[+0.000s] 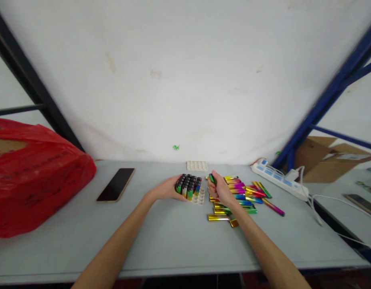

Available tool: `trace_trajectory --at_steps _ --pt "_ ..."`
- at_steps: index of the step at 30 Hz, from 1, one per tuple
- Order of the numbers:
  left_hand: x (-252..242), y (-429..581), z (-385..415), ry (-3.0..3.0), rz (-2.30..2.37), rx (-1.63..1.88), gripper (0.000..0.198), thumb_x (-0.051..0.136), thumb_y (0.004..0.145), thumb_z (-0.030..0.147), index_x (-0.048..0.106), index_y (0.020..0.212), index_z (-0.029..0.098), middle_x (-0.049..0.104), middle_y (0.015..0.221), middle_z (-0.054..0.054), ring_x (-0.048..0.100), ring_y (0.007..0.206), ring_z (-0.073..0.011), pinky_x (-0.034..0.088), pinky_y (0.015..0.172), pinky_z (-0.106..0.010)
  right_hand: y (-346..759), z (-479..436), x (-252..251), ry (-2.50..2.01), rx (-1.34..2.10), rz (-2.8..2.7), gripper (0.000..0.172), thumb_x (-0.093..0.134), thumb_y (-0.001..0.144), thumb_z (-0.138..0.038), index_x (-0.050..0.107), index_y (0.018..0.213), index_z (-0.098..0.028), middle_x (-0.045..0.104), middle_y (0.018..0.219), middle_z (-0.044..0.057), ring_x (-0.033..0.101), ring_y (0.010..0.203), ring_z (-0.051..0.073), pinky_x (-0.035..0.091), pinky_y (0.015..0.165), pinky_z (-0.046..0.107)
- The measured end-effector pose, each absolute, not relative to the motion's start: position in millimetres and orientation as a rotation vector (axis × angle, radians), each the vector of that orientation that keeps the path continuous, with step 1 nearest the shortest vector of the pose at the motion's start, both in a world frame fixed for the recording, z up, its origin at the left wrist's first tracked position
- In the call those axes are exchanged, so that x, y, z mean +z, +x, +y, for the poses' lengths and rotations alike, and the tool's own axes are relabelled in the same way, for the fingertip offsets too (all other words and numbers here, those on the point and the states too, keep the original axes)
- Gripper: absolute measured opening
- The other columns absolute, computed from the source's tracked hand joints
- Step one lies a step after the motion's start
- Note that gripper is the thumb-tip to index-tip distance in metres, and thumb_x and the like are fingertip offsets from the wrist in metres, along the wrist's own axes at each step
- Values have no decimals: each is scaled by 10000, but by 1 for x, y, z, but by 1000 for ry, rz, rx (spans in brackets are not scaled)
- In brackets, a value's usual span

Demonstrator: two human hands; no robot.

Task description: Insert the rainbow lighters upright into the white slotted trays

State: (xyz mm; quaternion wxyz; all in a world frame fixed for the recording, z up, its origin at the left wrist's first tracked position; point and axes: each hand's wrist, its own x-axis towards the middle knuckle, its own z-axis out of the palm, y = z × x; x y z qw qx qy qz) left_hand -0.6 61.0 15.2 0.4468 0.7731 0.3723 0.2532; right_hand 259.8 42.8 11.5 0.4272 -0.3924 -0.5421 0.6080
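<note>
With the white tray as the clock's centre, a shiny red plastic bag [43,184] is bulging far out at nine o'clock on the pale grey desk [161,249]. A flat rectangular phone [116,184] with a black screen and gold-coloured edge is lying between it and the hands, also near nine. The left hand [169,188] is grasping the side of a close-packed block of upright lighters [188,186] with black tops and shiny coloured bodies, its thumb running along the near side. These are standing over the left part of a white plastic tray [199,197] with round holes (whether every base is sitting in a hole, I cannot tell). A second white holed tray [197,165] is lying at twelve, near the wall. The right hand, [219,189] just past the tray towards two, is clenching a green, black-ended lighter [212,179]. Around and beneath it, at three, a loose heap of metallic multicoloured lighters [241,197] is spreading. Farther out, between two and three, a long white power strip [278,180] is lying slantwise, and beyond it a brown cardboard box [326,164] is standing with flaps open.
</note>
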Motion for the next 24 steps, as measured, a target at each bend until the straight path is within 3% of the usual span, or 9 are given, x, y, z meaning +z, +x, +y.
trace_trajectory --at_steps 5,15,24 --pt "13 -1 62 1911 929 627 878 975 576 379 624 1359 196 736 1323 -67 659 1236 -317 507 1091 -408 256 43 8 -930 1506 -1293 575 443 929 -730 287 619 -272 222 436 -97 144 341 77 124 340 247" --pt "12 -2 62 1918 936 621 851 970 585 384 635 1344 193 750 1298 -68 656 1243 -325 497 1103 -418 259 44 7 -980 1526 -1341 633 487 891 -807 316 618 -263 204 461 -108 130 378 68 118 353 229" --pt "11 -1 63 1910 929 628 885 978 574 369 628 1368 197 735 1332 -71 660 1240 -325 506 1094 -409 260 45 2 -1051 1349 -1470 634 438 903 -838 375 650 -261 257 471 -88 224 379 89 184 373 251"
